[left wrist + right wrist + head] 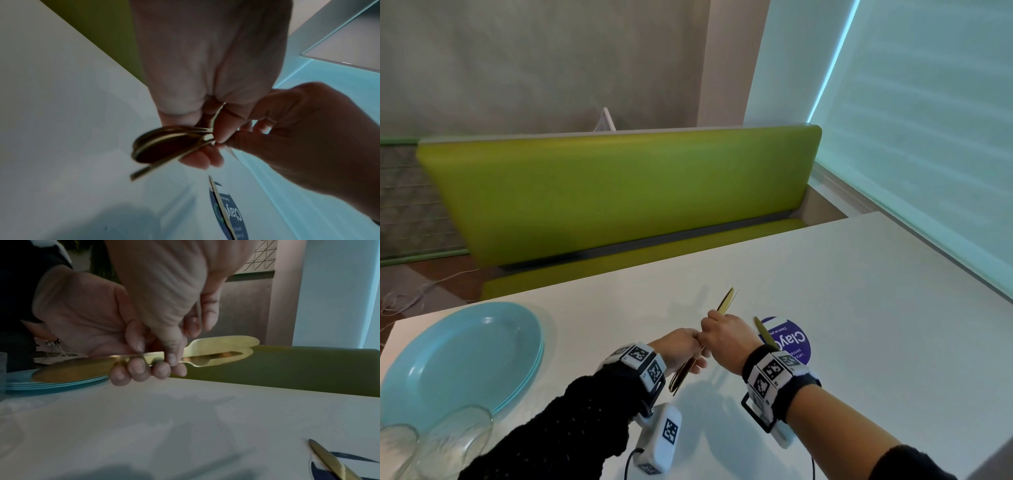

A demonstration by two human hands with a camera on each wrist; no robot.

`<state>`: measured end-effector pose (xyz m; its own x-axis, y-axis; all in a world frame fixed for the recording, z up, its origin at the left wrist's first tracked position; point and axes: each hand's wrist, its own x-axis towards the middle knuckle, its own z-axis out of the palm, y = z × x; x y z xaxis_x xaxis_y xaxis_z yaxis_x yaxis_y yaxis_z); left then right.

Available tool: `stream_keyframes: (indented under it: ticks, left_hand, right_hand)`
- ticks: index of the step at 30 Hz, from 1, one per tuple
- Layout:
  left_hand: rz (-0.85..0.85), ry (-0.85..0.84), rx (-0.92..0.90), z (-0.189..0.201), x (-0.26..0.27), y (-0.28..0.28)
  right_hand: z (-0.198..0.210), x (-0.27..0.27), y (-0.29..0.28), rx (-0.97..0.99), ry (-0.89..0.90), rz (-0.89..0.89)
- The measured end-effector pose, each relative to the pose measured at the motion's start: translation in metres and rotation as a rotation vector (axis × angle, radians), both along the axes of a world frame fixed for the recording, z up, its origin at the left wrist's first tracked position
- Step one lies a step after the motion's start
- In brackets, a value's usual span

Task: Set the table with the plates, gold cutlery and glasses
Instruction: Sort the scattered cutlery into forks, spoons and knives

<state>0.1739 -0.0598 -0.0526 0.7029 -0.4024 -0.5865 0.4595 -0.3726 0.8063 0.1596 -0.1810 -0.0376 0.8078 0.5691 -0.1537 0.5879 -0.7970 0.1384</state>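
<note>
Turquoise plates (462, 356) sit stacked at the far left, well outside the left hand; the right wrist view shows at least three rims, stacked presumably so they can be dealt out later. Two glasses (453, 442) stand nearest the person, just left of that forearm. The left hand (681, 349) curls round a bundle of gold cutlery (683, 373), spoon bowls nested toward the wrist and handles pointing away; how many pieces I cannot tell. Touching it, the right hand (726, 334) pinches one piece of that bundle, probably drawing it out to lay down. Just right of the right wrist, one gold knife (765, 334) lies across a purple sticker (796, 339) on the white table (859, 308).
</note>
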Motion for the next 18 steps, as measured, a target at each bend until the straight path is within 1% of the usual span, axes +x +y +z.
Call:
stream_keyframes:
  ticks: [4, 8, 10, 12, 13, 14, 15, 18]
  left_hand:
    - [-0.016, -0.017, 0.026, 0.002, -0.003, -0.003]
    - [-0.025, -0.025, 0.028, 0.0, -0.004, -0.007]
    - [-0.023, -0.032, 0.04, -0.002, -0.003, -0.009]
    - [-0.011, -0.04, 0.054, -0.005, -0.001, -0.011]
    - [-0.005, -0.044, 0.06, -0.006, 0.0, -0.011]
    - [0.002, -0.048, 0.065, -0.007, 0.001, -0.011]
    - [0.011, -0.054, 0.072, -0.008, 0.002, -0.011]
    - [0.06, -0.069, 0.085, -0.012, 0.004, -0.011]
  right_hand:
    - [0.001, -0.001, 0.0, 0.047, 0.007, -0.027]
    - [0.0, -0.001, -0.002, 0.027, -0.014, -0.072]
    - [-0.006, 0.0, -0.004, 0.092, -0.016, -0.131]
    - [-0.004, -0.006, -0.006, 0.127, -0.078, -0.146]
    - [-0.002, -0.008, -0.01, 0.152, -0.084, -0.181]
    - [-0.003, -0.01, -0.014, 0.152, -0.056, -0.246]
    - [-0.005, -0.011, -0.02, 0.108, -0.015, -0.289]
    - [-0.015, -0.015, -0.039, 0.111, 0.055, -0.434]
